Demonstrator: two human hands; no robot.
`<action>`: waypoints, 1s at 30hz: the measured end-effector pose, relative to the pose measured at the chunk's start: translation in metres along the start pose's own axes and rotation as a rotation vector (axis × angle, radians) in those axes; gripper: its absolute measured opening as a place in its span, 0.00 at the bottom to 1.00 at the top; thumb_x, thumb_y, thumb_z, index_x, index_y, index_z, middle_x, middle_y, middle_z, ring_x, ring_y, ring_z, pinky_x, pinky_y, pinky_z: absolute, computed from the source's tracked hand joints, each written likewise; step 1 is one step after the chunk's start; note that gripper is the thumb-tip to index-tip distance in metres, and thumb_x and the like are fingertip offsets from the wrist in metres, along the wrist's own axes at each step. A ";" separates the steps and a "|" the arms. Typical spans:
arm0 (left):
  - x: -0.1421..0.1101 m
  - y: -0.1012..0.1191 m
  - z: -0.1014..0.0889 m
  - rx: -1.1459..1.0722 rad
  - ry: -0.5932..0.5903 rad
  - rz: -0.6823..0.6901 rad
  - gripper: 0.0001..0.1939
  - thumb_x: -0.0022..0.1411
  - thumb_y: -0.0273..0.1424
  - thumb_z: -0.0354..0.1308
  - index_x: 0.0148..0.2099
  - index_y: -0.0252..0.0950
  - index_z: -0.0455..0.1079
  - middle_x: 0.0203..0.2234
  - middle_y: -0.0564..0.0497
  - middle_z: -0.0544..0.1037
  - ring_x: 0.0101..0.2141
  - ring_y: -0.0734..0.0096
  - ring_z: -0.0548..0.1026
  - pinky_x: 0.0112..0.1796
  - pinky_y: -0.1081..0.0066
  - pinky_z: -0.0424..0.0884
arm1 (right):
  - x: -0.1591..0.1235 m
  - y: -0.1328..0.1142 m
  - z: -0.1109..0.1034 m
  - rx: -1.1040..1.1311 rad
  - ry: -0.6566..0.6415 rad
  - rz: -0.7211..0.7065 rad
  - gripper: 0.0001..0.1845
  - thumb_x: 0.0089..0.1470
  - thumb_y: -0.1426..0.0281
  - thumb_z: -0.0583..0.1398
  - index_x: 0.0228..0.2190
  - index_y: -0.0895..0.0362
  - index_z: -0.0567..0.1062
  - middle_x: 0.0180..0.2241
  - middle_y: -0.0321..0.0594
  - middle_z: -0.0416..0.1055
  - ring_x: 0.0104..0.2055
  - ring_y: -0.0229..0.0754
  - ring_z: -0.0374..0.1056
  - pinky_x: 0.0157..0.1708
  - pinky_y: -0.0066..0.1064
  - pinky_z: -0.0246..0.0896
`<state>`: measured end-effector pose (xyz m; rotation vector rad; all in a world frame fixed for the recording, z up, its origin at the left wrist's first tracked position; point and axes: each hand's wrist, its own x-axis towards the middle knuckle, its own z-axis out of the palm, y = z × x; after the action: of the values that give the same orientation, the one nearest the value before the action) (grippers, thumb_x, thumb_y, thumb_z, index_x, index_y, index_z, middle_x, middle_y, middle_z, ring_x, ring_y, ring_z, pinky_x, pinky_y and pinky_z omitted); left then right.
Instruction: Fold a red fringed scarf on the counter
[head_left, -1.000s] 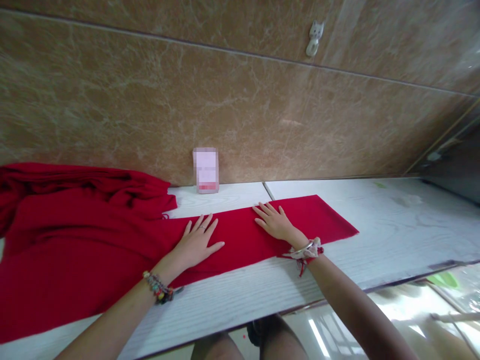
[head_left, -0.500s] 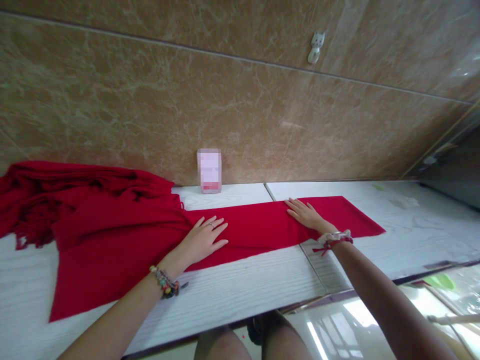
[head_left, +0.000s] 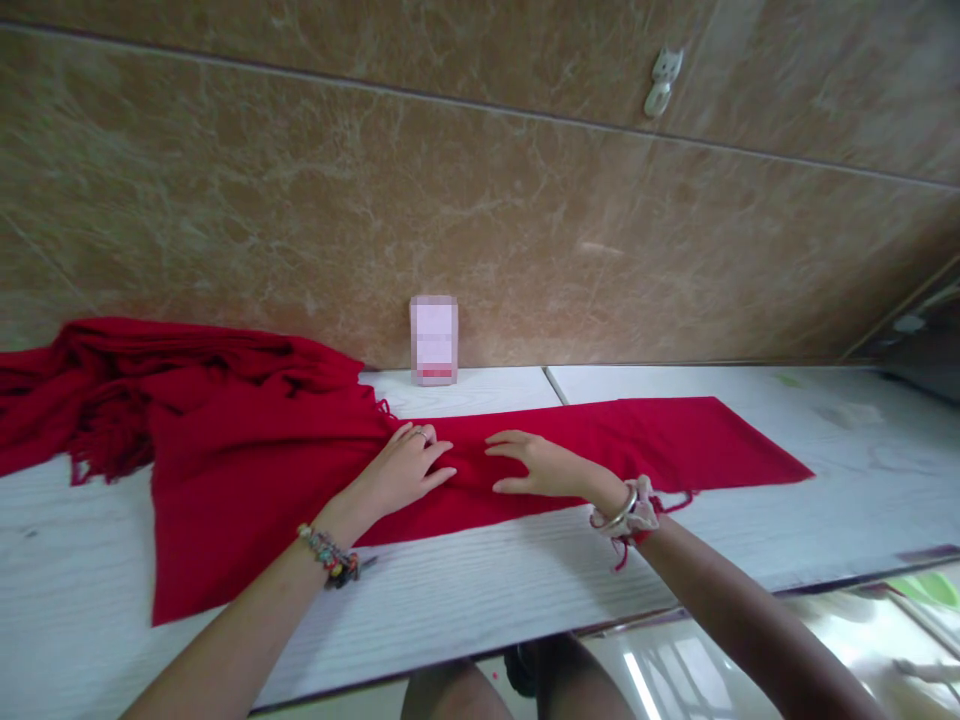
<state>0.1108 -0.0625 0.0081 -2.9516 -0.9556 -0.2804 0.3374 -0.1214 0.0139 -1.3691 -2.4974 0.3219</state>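
Observation:
A long red fringed scarf (head_left: 660, 440) lies along the white table. Its right part is a flat, narrow strip; on the left it widens, with a bunched, tasselled heap behind. My left hand (head_left: 405, 468) rests on the scarf where the strip meets the wider part, fingers slightly bent and thumb apart. To its right, my right hand (head_left: 536, 468) is over the strip with fingers spread and nothing held. Whether its fingertips touch the fabric is hard to tell.
The white table (head_left: 480, 590) runs along a brown marbled wall (head_left: 300, 220). A blurred pink-and-white box (head_left: 434, 340) stands against the wall behind the scarf. A small white cat-shaped hook (head_left: 664, 82) is on the wall. My legs (head_left: 457, 690) are below the table's front edge.
My right hand has slid left along the scarf, close to my left hand. The left hand's fingers have bent a little more. The view has shifted slightly.

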 end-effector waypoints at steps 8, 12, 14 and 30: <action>-0.006 -0.007 -0.022 0.109 -0.168 0.069 0.09 0.56 0.25 0.50 0.39 0.36 0.69 0.34 0.49 0.70 0.33 0.70 0.70 0.36 0.72 0.67 | -0.007 0.003 0.023 0.014 0.151 -0.126 0.08 0.49 0.72 0.59 0.34 0.58 0.75 0.39 0.44 0.72 0.43 0.42 0.67 0.45 0.35 0.63; -0.009 -0.009 -0.033 0.179 -0.158 0.016 0.14 0.56 0.21 0.45 0.41 0.37 0.69 0.35 0.48 0.71 0.33 0.69 0.71 0.34 0.72 0.67 | -0.012 0.006 0.023 -0.051 0.288 -0.135 0.10 0.50 0.77 0.54 0.33 0.58 0.74 0.34 0.44 0.72 0.38 0.43 0.67 0.41 0.37 0.64; -0.011 -0.010 -0.041 0.211 -0.079 -0.063 0.17 0.56 0.20 0.42 0.41 0.36 0.69 0.35 0.47 0.72 0.35 0.67 0.71 0.36 0.69 0.67 | -0.015 0.005 0.020 -0.084 0.407 -0.117 0.13 0.50 0.79 0.52 0.33 0.56 0.74 0.33 0.44 0.72 0.38 0.43 0.66 0.40 0.39 0.64; -0.028 -0.007 -0.060 -0.256 -0.549 0.011 0.10 0.44 0.21 0.49 0.30 0.37 0.66 0.23 0.56 0.68 0.25 0.75 0.65 0.27 0.76 0.60 | -0.020 0.003 0.007 0.248 -0.028 -0.241 0.18 0.54 0.77 0.51 0.44 0.58 0.74 0.47 0.44 0.70 0.53 0.39 0.61 0.53 0.35 0.56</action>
<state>0.0750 -0.0778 0.0616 -3.3430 -1.0035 0.4713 0.3480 -0.1371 0.0041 -0.9646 -2.5089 0.5780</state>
